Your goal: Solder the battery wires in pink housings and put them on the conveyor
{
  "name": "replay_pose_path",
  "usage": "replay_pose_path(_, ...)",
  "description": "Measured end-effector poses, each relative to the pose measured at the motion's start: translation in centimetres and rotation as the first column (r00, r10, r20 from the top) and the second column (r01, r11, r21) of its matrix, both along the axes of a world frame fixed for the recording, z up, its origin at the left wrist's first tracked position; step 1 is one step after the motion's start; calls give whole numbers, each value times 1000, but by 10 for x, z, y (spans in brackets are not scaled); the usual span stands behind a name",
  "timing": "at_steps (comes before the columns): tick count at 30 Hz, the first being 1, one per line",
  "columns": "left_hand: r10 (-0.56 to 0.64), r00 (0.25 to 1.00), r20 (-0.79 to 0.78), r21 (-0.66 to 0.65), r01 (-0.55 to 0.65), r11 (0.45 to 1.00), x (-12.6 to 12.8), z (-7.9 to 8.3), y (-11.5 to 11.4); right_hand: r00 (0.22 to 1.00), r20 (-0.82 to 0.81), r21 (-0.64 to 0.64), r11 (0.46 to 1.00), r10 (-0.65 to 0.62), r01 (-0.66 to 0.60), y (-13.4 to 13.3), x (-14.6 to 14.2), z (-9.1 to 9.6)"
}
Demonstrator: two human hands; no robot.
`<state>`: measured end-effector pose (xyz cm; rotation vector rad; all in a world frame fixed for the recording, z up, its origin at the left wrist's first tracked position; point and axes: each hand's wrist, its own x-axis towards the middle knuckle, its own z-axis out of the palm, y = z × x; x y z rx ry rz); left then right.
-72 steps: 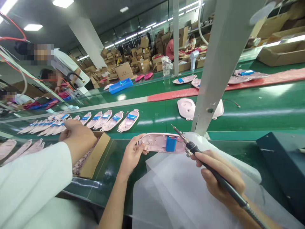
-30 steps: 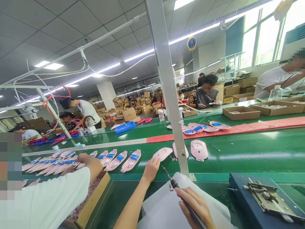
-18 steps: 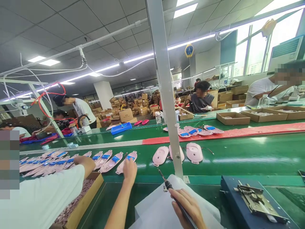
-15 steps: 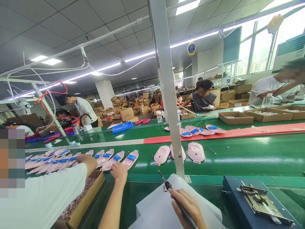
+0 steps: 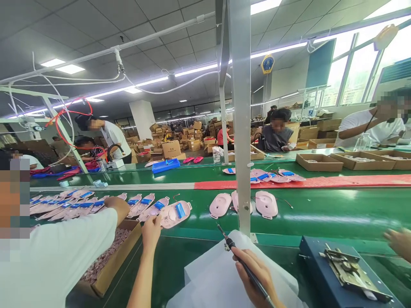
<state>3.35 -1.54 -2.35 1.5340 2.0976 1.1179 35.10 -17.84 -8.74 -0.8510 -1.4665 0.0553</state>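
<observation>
My left hand (image 5: 151, 229) pinches the near end of a pink plastic shell (image 5: 175, 212) that carries a blue battery. The shell sits at the right end of a row of similar shells (image 5: 141, 201) on the green conveyor belt (image 5: 321, 214), turned out of line. My right hand (image 5: 255, 276) is closed around a black soldering iron (image 5: 229, 244), tip pointing up and left. It rests over a white foam sheet (image 5: 208, 282) on the bench in front of me.
A grey metal post (image 5: 242, 128) rises just behind the iron. Pink covers (image 5: 266, 203) lie on the belt beside it. A co-worker's white sleeve (image 5: 58, 256) reaches over a cardboard box (image 5: 118, 252) at left. A blue fixture with clamp (image 5: 340, 265) and another person's hand (image 5: 400, 241) are at right.
My left hand set a pink part down on the belt near the post, then moved left to the row and took hold of the end shell, turning it. The iron stayed in my right hand.
</observation>
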Motion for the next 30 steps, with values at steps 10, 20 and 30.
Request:
replay_pose_path(10, -644, 743, 183, -60, 662, 747, 54, 14, -34, 997, -78, 10, 1000, -1, 1, -6, 19, 8)
replay_pose_path(20, -694, 586, 419, -173, 802, 572, 98, -54, -35, 964, -265, -403, 907, 17, -126, -5, -1, -6)
replay_pose_path(30, -657, 586, 475, -174, 794, 582, 100, -62, -29, 976, -214, -521, 848, -22, -96, -6, -2, -11)
